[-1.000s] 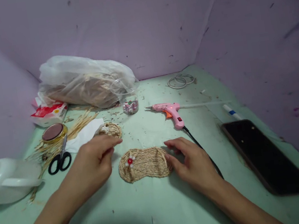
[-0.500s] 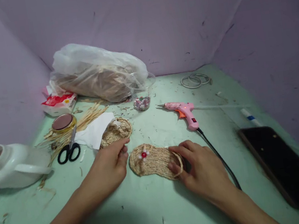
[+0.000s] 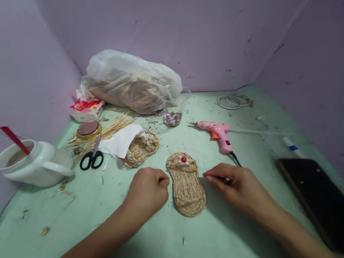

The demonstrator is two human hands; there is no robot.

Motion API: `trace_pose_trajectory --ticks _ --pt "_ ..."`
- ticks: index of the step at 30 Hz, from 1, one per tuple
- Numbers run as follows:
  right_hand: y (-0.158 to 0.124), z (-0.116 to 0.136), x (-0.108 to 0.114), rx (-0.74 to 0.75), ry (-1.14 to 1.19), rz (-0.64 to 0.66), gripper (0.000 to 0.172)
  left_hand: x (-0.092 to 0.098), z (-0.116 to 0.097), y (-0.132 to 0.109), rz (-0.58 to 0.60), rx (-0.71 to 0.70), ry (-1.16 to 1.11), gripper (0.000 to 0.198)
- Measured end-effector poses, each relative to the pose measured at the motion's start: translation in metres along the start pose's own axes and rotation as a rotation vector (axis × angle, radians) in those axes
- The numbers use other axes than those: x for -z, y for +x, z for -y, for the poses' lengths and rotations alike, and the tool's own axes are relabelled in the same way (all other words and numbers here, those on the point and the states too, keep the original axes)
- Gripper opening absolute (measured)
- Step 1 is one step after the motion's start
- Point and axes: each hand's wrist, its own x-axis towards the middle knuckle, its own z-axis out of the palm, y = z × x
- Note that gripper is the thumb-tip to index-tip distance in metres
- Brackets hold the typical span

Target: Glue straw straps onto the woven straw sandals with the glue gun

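A small woven straw slipper (image 3: 188,189), with a red bead and white beads near its far end, lies lengthwise on the green table between my hands. My left hand (image 3: 147,191) is curled closed just left of it, with nothing visible in the fingers. On the other side, my right hand (image 3: 231,182) has its thumb and fingertips pinched together close to the slipper's right edge, and no held thing shows there. Farther back, a second straw slipper (image 3: 144,147) with white beads is partly covered by a white sheet (image 3: 123,138).
A pink glue gun (image 3: 219,132) lies beyond my right hand; a phone (image 3: 321,197) and a blue-banded marker (image 3: 293,147) lie farther right. Scissors (image 3: 91,159), straw strands (image 3: 115,126), a white pot (image 3: 46,167), a bead cup (image 3: 172,119) and a plastic bag (image 3: 136,82) stand or lie left and behind.
The slipper has turned from lying sideways to lying lengthwise. My right hand has come off its end to its right side. The view has shifted, moving the surroundings rightward.
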Motion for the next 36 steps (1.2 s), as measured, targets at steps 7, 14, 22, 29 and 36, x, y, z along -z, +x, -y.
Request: trace_pose_trajectory --ticks 7,14,22,29,36 --pt "-0.002 0.007 -0.02 0.055 -0.037 0.006 0.018 -0.024 -0.003 0.002 -0.032 -0.058 0.144 0.022" --pt "-0.001 0.009 -0.021 0.03 -0.066 0.05 0.019 -0.025 -0.005 0.004 -0.026 -0.086 0.209 0.017" --pt "0.002 0.01 -0.019 0.011 -0.047 0.078 0.017 -0.024 -0.008 0.004 -0.029 -0.106 0.172 0.017" --pt "0.003 -0.001 -0.013 -0.209 0.146 -0.034 0.017 -0.001 0.004 0.0 0.106 0.095 -0.075 0.027" --pt "-0.008 0.007 0.004 -0.17 -0.073 0.183 0.014 0.013 0.0 -0.015 0.256 -0.04 0.165 0.02"
